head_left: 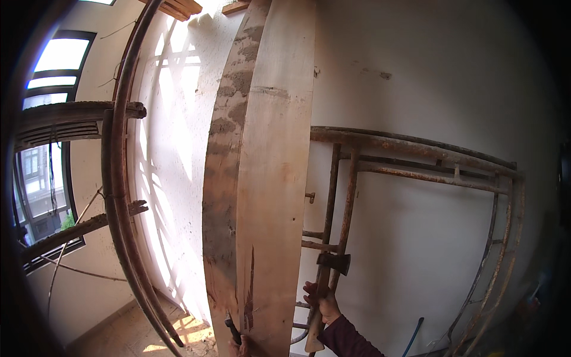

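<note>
Two long upright wooden boards stand side by side, a grey-stained one point(223, 178) and a paler one point(273, 160) with a dark streak low down. My right hand point(324, 303), in a dark maroon sleeve, grips the wooden handle of a hatchet point(333, 262), its dark head up, just beside the pale board's right edge. At the lower edge, my left hand point(244, 348) is closed on a dark-handled tool point(232, 326), held against the boards; much of that hand is out of frame, and the tool's tip is too small to identify.
Rusty scaffold frames point(416, 149) stand before the white wall point(434, 89) at right; more pipes point(116, 178) cross before windows point(56, 59) at left. Timber pieces point(178, 9) show at the top. A blue rod point(413, 336) is low right, above a dusty floor point(119, 333) seen at lower left.
</note>
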The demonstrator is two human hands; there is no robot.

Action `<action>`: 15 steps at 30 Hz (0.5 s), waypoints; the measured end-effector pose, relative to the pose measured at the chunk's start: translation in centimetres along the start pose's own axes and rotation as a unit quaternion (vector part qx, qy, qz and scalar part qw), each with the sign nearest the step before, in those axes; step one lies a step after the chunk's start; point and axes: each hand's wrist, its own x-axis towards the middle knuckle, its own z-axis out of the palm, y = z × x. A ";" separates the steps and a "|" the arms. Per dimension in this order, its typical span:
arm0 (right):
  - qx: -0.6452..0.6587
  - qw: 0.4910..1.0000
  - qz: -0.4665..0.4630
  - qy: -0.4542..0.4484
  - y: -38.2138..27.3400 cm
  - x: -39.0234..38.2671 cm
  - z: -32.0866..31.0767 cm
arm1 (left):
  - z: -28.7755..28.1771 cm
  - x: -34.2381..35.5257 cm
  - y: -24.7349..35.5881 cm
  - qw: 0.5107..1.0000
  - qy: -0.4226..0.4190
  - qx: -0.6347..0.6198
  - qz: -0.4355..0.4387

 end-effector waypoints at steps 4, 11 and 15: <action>0.093 0.993 0.021 -0.072 0.7 1.8 0.3 | 0.5 0.0 -0.3 0.999 0.043 0.003 -0.026; -0.022 0.987 0.017 -0.160 3.3 2.5 5.8 | -2.3 -2.6 1.4 0.979 0.193 0.058 0.019; -0.372 0.871 -0.228 -0.225 6.1 4.8 -4.2 | 4.8 -2.1 -2.5 0.991 0.096 -0.083 -0.035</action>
